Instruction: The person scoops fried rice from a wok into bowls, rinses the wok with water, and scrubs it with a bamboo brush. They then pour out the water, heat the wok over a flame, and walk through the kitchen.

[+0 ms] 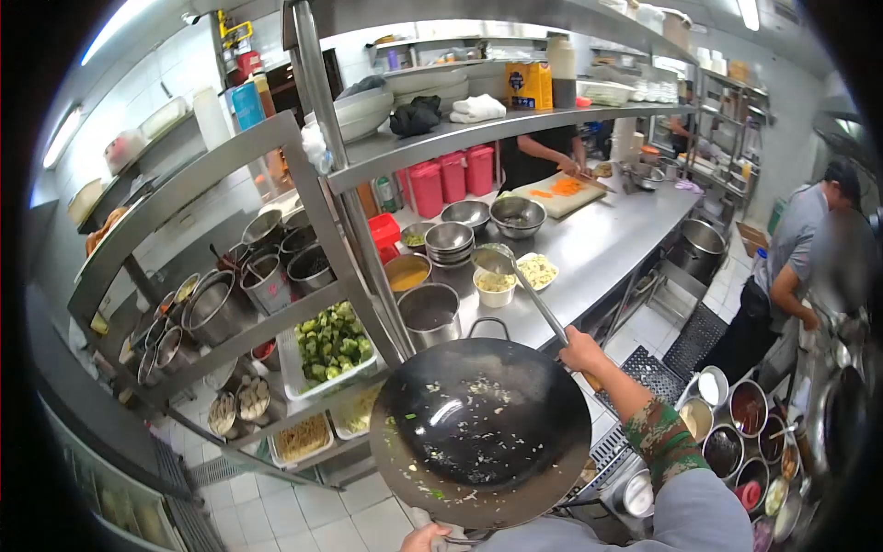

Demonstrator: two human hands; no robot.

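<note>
Black wok [478, 432], round, flecked with chopped bits, held over floor beside steel counter [598, 248]; left hand [425, 537] clamped on its handle. Right hand [581, 351] closed around ladle [526, 287], bowl above small white bowl [494, 288]

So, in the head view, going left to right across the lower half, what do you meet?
Tray of green vegetables → wok, gripped at its near handle by the left hand → right hand on the ladle handle → round sauce and seasoning pots at far right.
</note>
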